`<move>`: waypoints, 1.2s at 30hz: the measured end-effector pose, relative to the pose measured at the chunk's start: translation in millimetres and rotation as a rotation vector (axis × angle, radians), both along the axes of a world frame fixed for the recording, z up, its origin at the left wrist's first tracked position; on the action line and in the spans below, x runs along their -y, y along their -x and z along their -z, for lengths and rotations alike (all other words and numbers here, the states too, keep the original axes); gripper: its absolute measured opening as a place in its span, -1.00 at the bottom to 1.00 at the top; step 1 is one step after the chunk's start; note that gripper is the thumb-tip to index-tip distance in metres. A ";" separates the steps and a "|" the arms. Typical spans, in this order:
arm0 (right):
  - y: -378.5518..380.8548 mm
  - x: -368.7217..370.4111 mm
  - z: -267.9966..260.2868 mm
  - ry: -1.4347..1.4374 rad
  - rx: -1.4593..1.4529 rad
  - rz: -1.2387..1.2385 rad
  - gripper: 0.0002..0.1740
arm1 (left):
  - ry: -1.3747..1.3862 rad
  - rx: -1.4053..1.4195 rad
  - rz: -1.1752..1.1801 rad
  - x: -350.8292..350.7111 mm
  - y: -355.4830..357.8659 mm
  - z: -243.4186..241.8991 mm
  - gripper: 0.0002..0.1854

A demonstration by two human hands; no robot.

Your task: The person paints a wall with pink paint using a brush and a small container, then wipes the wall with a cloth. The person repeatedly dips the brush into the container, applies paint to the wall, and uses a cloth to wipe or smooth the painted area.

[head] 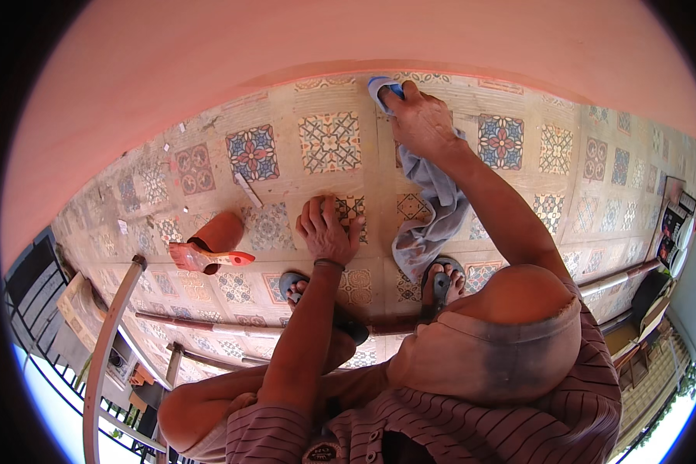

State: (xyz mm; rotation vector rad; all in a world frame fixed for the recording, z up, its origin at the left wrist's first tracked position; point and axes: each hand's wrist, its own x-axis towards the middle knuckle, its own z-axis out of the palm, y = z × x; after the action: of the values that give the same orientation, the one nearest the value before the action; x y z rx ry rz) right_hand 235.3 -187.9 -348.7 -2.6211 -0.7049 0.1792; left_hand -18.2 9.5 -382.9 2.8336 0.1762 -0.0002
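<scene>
My right hand [420, 119] holds a small blue and white pad or folded cloth [381, 91] against the patterned floor, close to the foot of the pink wall [359, 35]. A crumpled grey rag [432, 214] lies on the floor below my right wrist, reaching towards my sandalled foot. My left hand [327, 229] rests on the floor with its fingers spread and holds nothing. To its left is a reddish-brown container [223, 229] lying or tilted, with a paintbrush [211, 258] across its mouth; the brush has reddish bristles and a red-tipped handle.
A thin pale strip [248, 190] and small scraps lie on the floor at left. A paint-marked pole [232, 329] runs behind my feet. A metal frame [107, 348] stands at lower left. Several containers [675, 232] are at far right, near dark furniture.
</scene>
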 end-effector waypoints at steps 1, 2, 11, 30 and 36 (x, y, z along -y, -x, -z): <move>-3.3 0.1 -0.2 0.011 -0.014 -0.008 -0.52 | -0.001 0.000 -0.001 0.0 -0.1 0.0 -0.13; -6.8 -0.4 -0.5 0.022 -0.027 -0.015 -0.54 | -0.002 0.000 -0.001 0.0 -0.5 0.0 -0.13; -16.8 -8.5 -8.6 0.163 -0.136 -0.001 -0.68 | -0.018 0.043 0.006 0.7 -1.8 -0.4 -0.18; -15.8 22.2 -0.7 0.257 -0.133 0.069 -0.65 | 0.002 0.043 0.000 1.1 -3.0 -1.9 -0.17; -13.6 40.6 -6.1 0.288 -0.118 0.120 -0.64 | -0.007 0.033 0.001 1.4 -3.2 -2.2 -0.16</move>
State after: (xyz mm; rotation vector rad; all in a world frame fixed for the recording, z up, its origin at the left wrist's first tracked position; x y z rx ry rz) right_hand 248.9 -228.4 -342.5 -2.8857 -0.5112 0.4248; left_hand -15.0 8.1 -380.7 2.8389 0.1677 0.0475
